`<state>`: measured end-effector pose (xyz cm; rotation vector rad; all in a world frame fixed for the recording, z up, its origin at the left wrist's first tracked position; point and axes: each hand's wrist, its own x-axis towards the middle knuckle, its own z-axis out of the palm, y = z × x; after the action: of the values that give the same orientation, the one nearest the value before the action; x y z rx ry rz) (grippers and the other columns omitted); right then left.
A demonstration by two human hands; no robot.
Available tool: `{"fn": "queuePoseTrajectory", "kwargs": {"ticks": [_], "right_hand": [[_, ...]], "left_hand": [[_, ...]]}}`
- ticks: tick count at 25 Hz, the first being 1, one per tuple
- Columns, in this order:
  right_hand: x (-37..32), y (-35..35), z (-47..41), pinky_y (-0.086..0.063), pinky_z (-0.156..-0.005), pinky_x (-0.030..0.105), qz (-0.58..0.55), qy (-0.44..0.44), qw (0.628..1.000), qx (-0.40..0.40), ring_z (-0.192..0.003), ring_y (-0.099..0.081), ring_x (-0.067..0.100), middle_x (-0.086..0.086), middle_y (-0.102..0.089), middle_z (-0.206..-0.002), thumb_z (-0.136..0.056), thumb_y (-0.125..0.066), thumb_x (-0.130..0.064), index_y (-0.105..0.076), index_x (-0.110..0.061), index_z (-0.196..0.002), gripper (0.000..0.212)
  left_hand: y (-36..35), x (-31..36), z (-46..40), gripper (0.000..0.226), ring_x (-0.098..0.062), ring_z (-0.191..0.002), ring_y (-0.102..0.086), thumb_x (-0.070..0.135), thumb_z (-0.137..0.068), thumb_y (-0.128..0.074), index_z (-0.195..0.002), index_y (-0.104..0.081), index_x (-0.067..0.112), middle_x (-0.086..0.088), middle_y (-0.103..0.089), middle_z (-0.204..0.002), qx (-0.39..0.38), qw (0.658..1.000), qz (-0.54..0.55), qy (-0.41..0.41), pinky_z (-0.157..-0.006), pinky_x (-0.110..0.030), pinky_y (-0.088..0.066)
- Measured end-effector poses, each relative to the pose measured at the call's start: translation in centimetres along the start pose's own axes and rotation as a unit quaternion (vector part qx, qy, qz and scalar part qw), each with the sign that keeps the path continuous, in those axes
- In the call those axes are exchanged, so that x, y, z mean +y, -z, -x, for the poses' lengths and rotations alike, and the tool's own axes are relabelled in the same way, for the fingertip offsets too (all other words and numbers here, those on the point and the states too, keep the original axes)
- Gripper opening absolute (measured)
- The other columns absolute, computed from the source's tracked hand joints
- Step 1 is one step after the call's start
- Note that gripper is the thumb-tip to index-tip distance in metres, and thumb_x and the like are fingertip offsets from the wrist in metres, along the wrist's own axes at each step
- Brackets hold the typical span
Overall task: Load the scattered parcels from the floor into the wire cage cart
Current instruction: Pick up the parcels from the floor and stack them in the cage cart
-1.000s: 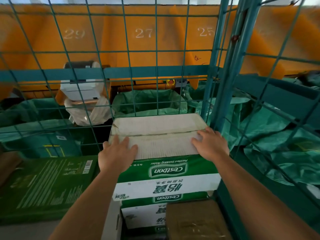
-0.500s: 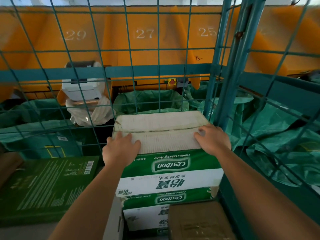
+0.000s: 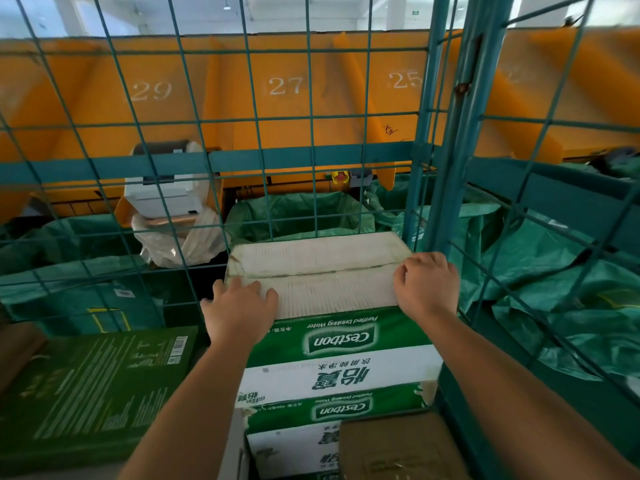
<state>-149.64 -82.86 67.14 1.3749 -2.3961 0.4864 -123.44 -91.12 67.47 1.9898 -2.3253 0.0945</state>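
A green-and-white cardboard carton of drinking water (image 3: 332, 323), stacked on a matching carton (image 3: 311, 431) in the far right corner of the teal wire cage cart (image 3: 464, 133), is steadied from above. Over the past second the carton has been nudged slightly deeper towards the mesh, and the right hand (image 3: 427, 285), earlier laid flat, has been curled at the top's right edge; the left hand (image 3: 239, 310) is kept spread, fingers straight, on the top's left edge. The placement is judged all but finished. A dark green printed flat box (image 3: 93, 386) lies to the left, a brown cardboard parcel (image 3: 398, 445) nearer.
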Motion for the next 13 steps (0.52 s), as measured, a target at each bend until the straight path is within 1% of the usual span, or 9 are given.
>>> {"fn": "queuePoseTrajectory", "kwargs": {"ticks": [2,4,5,6,7,9,11,13], "right_hand": [[-0.4,1.3,1.0,-0.04,-0.084,0.036,-0.031,-0.005,0.999,-0.009,-0.105,-0.049,0.024,0.005,-0.062,-0.108,-0.101,-0.031,-0.032,-0.065,-0.01,-0.101,0.041],[-0.9,2.9,2.3,-0.041,-0.075,0.033,-0.095,0.021,0.995,-0.026,-0.101,-0.05,0.023,0.005,-0.061,-0.104,-0.1,-0.037,-0.03,-0.064,-0.01,-0.1,0.034],[-1.2,4.1,3.3,-0.04,-0.071,0.031,-0.115,0.037,0.992,-0.036,-0.1,-0.052,0.022,0.004,-0.061,-0.103,-0.099,-0.04,-0.03,-0.065,-0.012,-0.101,0.031],[-1.5,5.3,4.5,-0.04,-0.069,0.03,-0.138,0.045,0.988,-0.046,-0.1,-0.054,0.021,0.003,-0.062,-0.104,-0.098,-0.043,-0.029,-0.065,-0.013,-0.105,0.028],[-2.0,6.5,5.8,-0.042,-0.07,0.029,-0.17,0.04,0.983,-0.057,-0.1,-0.055,0.021,0.002,-0.063,-0.109,-0.098,-0.044,-0.029,-0.064,-0.014,-0.111,0.027],[-3.0,9.3,9.3,-0.044,-0.07,0.029,-0.256,0.004,0.962,-0.096,-0.095,-0.058,0.019,0.001,-0.062,-0.12,-0.099,-0.045,-0.028,-0.057,-0.016,-0.125,0.031],[-3.6,11.8,14.2,-0.043,-0.069,0.027,-0.311,-0.038,0.94,-0.136,-0.085,-0.057,0.016,0.0,-0.062,-0.123,-0.1,-0.045,-0.028,-0.052,-0.017,-0.131,0.034],[-3.5,13.3,18.8,-0.048,-0.076,0.03,-0.324,-0.061,0.931,-0.158,-0.088,-0.058,0.017,0.0,-0.063,-0.121,-0.099,-0.046,-0.03,-0.054,-0.019,-0.129,0.033]], "left_hand": [[0.7,0.0,0.9,0.056,-0.032,-0.135,-0.032,0.053,-0.097,-0.014,-0.127,-0.054,0.027,-0.004,-0.046,-0.14,-0.013,1.0,-0.023,0.004,-0.107,-0.054,-0.029],[1.8,-0.5,2.4,0.051,-0.029,-0.138,-0.029,0.048,-0.1,-0.016,-0.136,-0.047,0.03,0.001,-0.042,-0.144,-0.024,0.998,-0.009,-0.051,-0.111,-0.055,-0.025],[2.5,-1.0,3.6,0.046,-0.026,-0.136,-0.031,0.044,-0.101,-0.021,-0.139,-0.044,0.029,0.003,-0.042,-0.144,-0.013,0.996,0.003,-0.083,-0.111,-0.052,-0.027],[3.1,-1.5,5.1,0.043,-0.023,-0.132,-0.037,0.041,-0.102,-0.027,-0.138,-0.046,0.027,0.003,-0.046,-0.14,0.007,0.994,0.018,-0.105,-0.109,-0.048,-0.033],[3.8,-2.0,6.7,0.039,-0.021,-0.124,-0.045,0.037,-0.101,-0.032,-0.133,-0.051,0.024,0.002,-0.052,-0.133,0.026,0.993,0.045,-0.109,-0.103,-0.042,-0.04],[5.3,-3.3,10.3,0.03,-0.02,-0.104,-0.056,0.029,-0.099,-0.038,-0.115,-0.062,0.018,-0.001,-0.061,-0.116,0.039,0.989,0.103,-0.096,-0.086,-0.036,-0.05],[6.9,-4.8,14.2,0.024,-0.02,-0.086,-0.057,0.023,-0.097,-0.041,-0.097,-0.063,0.015,-0.004,-0.064,-0.101,0.043,0.987,0.123,-0.093,-0.072,-0.033,-0.051],[7.8,-6.3,17.8,0.021,-0.021,-0.082,-0.057,0.02,-0.097,-0.042,-0.094,-0.062,0.015,-0.004,-0.064,-0.098,0.038,0.986,0.134,-0.089,-0.066,-0.031,-0.047]]}}
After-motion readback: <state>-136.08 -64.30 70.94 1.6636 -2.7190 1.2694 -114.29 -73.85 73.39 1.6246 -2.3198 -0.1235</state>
